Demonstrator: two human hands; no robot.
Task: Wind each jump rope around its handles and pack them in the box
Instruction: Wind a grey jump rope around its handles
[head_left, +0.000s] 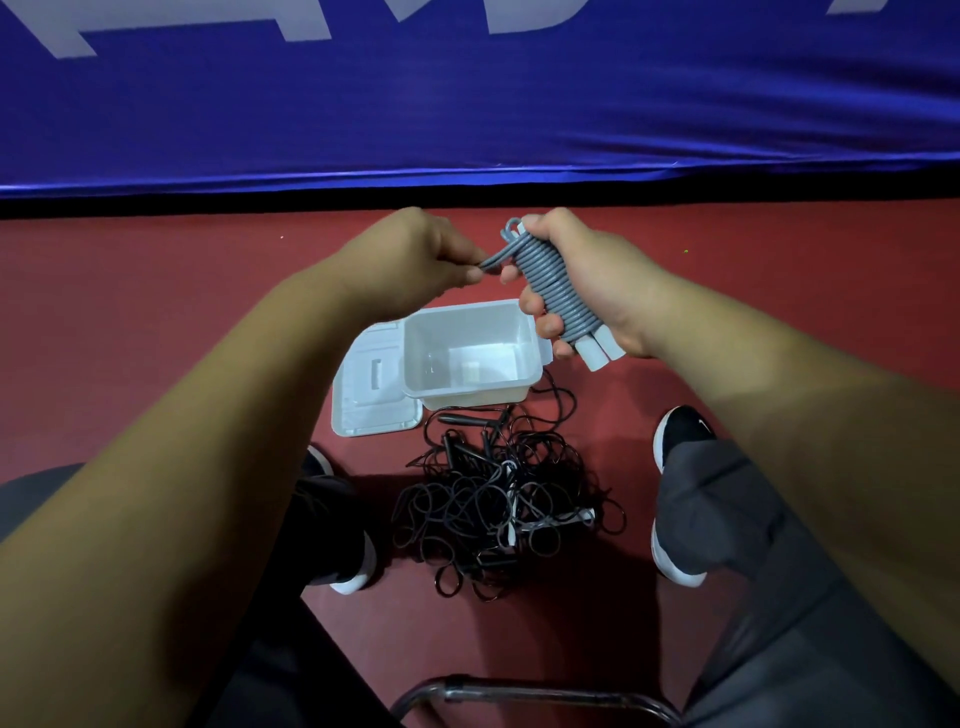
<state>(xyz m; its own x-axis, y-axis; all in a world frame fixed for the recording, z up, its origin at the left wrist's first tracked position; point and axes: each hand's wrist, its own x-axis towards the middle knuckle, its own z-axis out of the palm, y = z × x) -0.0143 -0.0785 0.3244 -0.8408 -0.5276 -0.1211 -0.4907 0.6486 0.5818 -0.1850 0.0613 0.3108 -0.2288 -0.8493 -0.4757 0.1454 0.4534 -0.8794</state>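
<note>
Grey jump rope (553, 280), wound on white handles (602, 351), up near the box (431, 343). Tilted, handle ends pointing down and right. Gripped by curled right hand (597, 280); loose end pinched in left hand (421, 260).

Bkgd: blue banner (467, 114) spans full width, fabric w/ faint creases; large white lettering (306, 21) on its upper part, cut off by frame edge. Black strip (156, 207) runs directly below banner, along whole base. Below strip: dark red floor (156, 291), smooth, matte. Curved metal tube frame (530, 692) farthest from banner. Light dim; soft shadows on floor.
</note>
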